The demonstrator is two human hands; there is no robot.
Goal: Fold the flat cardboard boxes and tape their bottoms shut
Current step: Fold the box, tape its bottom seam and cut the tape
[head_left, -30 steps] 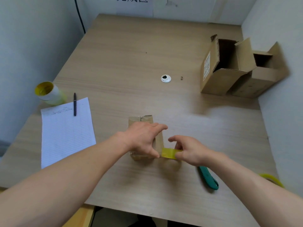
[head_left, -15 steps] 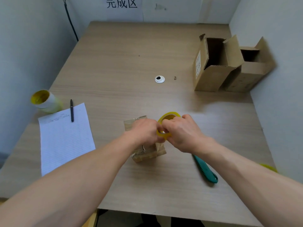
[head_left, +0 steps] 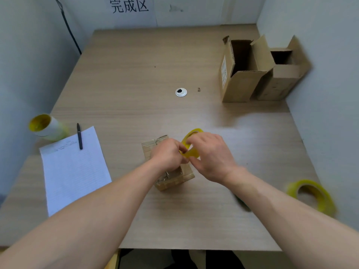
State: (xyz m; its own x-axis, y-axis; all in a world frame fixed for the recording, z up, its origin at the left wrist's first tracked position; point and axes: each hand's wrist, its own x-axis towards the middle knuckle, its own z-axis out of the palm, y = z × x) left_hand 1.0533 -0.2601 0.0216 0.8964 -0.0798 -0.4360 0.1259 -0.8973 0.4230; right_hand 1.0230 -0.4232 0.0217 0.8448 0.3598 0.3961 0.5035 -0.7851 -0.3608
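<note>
Wooden table [head_left: 136,74]: small cardboard box [head_left: 174,179]; directly above box, left hand [head_left: 167,154] and right hand [head_left: 211,156], fingers curled, both pinch yellow tape roll [head_left: 192,153].

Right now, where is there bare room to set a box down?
Bare tabletop runs from the grommet to the far wall, left of the open boxes. Also free: between paper sheet and small box. Crowded: where left hand and right hand work the tape roll.
</note>
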